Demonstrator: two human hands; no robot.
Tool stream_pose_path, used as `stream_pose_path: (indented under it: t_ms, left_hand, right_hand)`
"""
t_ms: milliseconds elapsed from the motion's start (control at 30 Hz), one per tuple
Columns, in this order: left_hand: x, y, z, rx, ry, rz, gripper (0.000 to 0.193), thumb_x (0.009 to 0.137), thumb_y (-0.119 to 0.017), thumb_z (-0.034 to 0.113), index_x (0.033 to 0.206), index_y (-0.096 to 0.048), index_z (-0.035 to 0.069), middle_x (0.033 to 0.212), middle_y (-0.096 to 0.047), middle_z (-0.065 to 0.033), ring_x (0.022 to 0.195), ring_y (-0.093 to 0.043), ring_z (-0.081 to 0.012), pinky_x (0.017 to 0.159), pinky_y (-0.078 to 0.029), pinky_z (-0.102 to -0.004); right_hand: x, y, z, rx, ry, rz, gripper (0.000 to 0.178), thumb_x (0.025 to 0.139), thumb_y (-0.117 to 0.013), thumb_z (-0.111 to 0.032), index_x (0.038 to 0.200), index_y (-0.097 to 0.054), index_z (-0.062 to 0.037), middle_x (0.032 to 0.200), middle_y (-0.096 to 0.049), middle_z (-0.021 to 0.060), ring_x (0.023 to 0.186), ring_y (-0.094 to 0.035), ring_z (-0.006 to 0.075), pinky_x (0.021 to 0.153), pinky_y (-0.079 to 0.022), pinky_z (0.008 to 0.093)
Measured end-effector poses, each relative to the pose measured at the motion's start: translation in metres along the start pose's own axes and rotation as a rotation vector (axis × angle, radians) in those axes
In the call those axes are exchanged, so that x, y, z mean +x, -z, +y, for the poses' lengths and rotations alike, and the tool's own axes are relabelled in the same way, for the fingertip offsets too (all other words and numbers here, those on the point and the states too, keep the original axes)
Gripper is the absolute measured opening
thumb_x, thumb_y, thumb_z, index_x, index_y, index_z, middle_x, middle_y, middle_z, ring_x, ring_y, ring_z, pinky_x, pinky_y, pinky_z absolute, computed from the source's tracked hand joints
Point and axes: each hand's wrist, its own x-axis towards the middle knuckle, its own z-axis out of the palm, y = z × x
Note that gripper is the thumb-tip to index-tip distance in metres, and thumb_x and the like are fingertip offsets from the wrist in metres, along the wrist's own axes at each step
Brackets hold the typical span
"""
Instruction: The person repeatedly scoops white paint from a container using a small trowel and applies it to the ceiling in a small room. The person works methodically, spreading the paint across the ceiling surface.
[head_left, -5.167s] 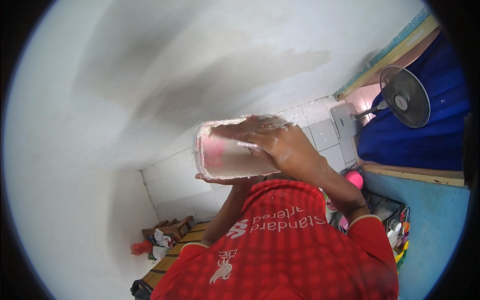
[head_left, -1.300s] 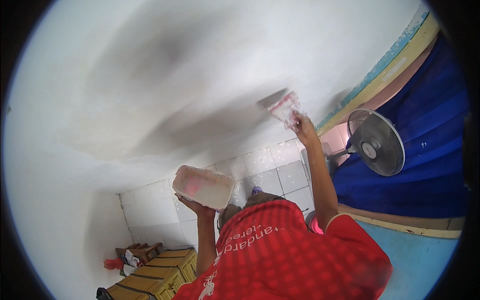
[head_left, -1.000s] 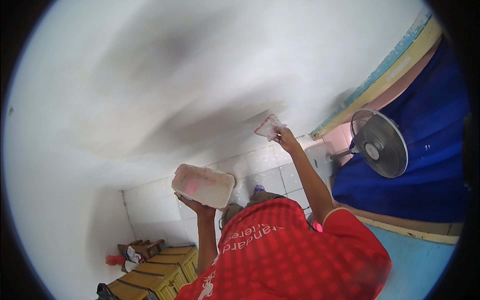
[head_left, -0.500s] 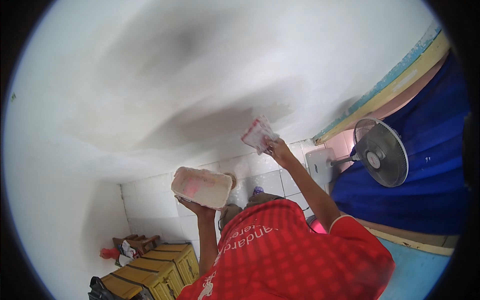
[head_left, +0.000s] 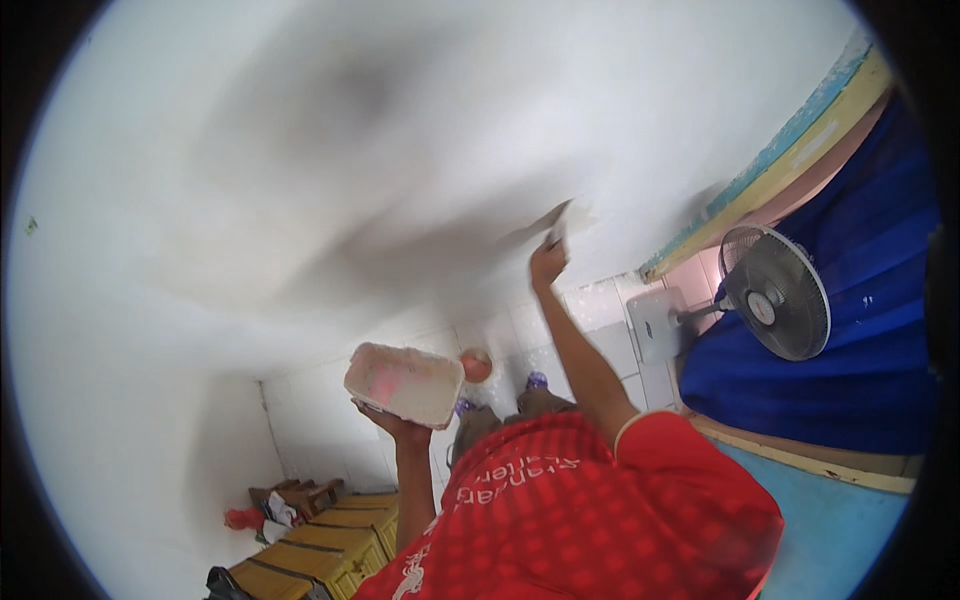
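My left hand [head_left: 404, 428] is closed under the near rim of a shallow white rectangular tub [head_left: 415, 390], smeared inside with pale paste and pink streaks. Up and to the right, my right hand [head_left: 547, 263] grips a flat putty spreader [head_left: 558, 225], now seen nearly edge-on. The spreader's edge meets the white wall [head_left: 620, 150], by a small patch of a different shade. A long dark shadow of the arm falls on the wall left of it.
At right a grey pedestal fan [head_left: 775, 290] stands before a blue curtain [head_left: 870, 330]. A yellow wooden cabinet [head_left: 325, 550] with things on top is at lower left. A round reddish-brown object [head_left: 476, 365] sits on the pale tiles [head_left: 320, 430] beyond the tub.
My right hand has moved up and turned the spreader from face-on to edge-on against the wall. My left hand and the tub have barely moved; the view has shifted slightly.
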Motion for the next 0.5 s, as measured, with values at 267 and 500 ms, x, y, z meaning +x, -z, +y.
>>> stream_pose_path:
  t_ms: [267, 500]
  left_hand:
    - [0.03, 0.006, 0.0, 0.029, 0.01, -0.112, 0.058, 0.102, -0.026, 0.059, 0.132, -0.054, 0.018, 0.121, -0.064, -0.0041, 0.111, -0.064, -0.0282, 0.095, -0.054, -0.0512]
    - [0.023, -0.02, -0.006, 0.017, -0.021, -0.098, 0.055, 0.103, -0.028, 0.058, 0.131, -0.054, 0.019, 0.12, -0.064, -0.0044, 0.108, -0.065, -0.0283, 0.093, -0.055, -0.0498]
  right_hand:
    - [-0.037, 0.056, 0.024, 0.221, 0.275, -0.151, 0.036, 0.101, -0.057, -0.027, 0.105, -0.068, 0.0067, 0.09, -0.067, 0.0296, 0.085, -0.063, 0.049, 0.079, -0.049, 0.0529]
    - [0.026, 0.009, 0.0, -0.136, 0.014, -0.119, 0.04, 0.101, -0.052, -0.023, 0.132, -0.059, 0.0006, 0.103, -0.069, 0.0286, 0.093, -0.066, 0.0454, 0.083, -0.051, 0.0527]
